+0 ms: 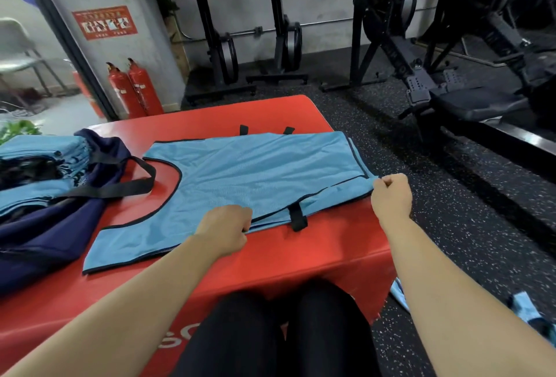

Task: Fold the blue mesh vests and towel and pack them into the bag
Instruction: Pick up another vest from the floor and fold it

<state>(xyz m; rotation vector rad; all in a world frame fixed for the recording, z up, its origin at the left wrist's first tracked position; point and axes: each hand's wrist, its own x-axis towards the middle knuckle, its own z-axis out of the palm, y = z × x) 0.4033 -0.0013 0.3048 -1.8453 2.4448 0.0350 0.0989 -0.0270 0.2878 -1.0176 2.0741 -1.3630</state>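
A blue mesh vest [255, 175] with black trim lies spread flat on the red padded box [285, 259]. My left hand [225, 229] grips its near edge close to the middle. My right hand [391, 196] pinches the vest's near right corner at the box's right edge. A navy bag [51, 226] with black straps lies at the left, and folded blue vests [39, 150] are stacked in and on it. No towel is recognisable in this view.
More blue fabric [523, 310] lies on the speckled black floor at the lower right. Rowing machines [451, 75] stand to the right and behind. Two red fire extinguishers [135, 90] lean at a pillar. My legs are against the box's front.
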